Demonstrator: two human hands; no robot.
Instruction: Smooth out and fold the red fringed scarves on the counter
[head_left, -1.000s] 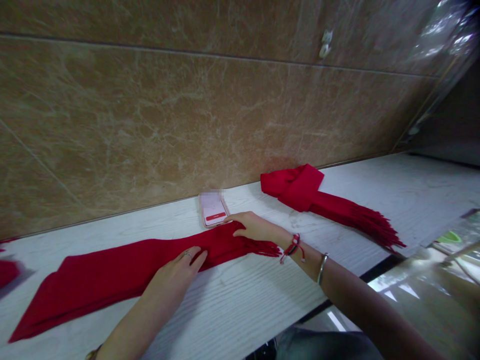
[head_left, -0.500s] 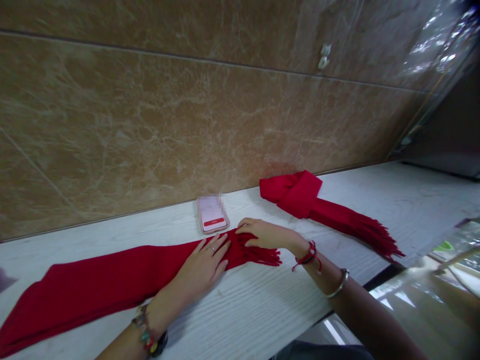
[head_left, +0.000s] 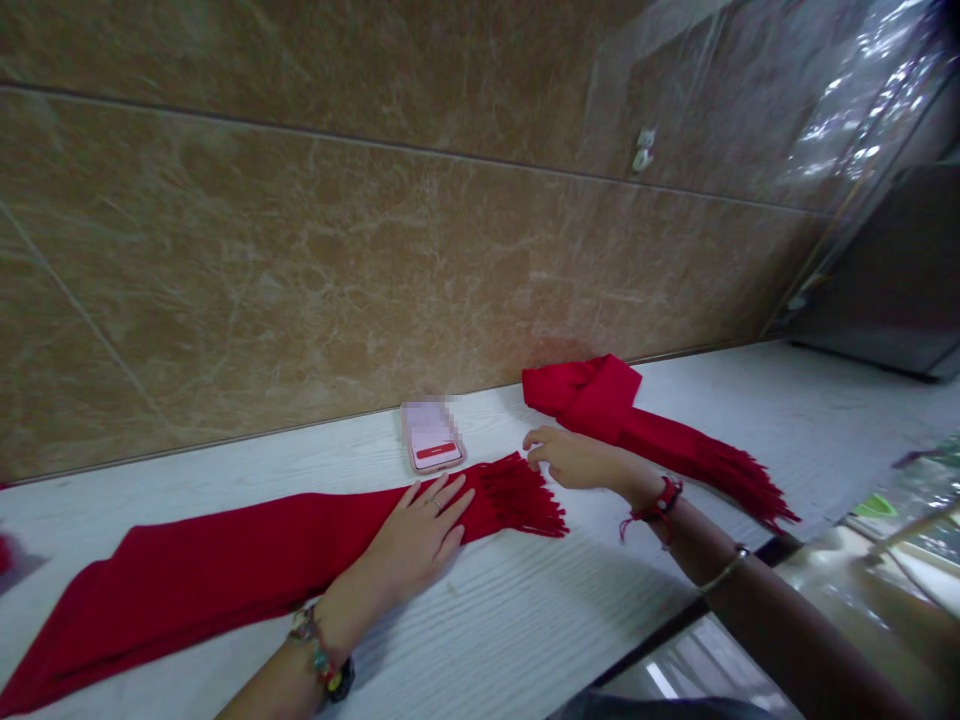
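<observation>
A long red scarf (head_left: pixel 225 560) lies folded lengthwise on the white wood-grain counter, its fringe (head_left: pixel 525 495) spread out at the right end. My left hand (head_left: pixel 420 535) rests flat on the scarf just left of the fringe, fingers stretched out. Beside the upper corner of the fringe is my right hand (head_left: pixel 581 462), fingers loosely bent and thumb apart, with nothing visible in it. Behind my right hand, a second red scarf (head_left: pixel 600 395) is folded over itself in a knot-like shape, its fringed end pointing right.
A phone (head_left: pixel 433 435) with a lit screen lies between the scarf and the brown marbled wall (head_left: pixel 337 270). The counter (head_left: pixel 525 600) ends at a front edge on the lower right. A dark grey box-like object (head_left: pixel 885 280) stands at the far right.
My right hand has come off the fringe and moved right. The fringe strands now lie more fanned out. My left hand stays on the scarf, and the view has shifted slightly.
</observation>
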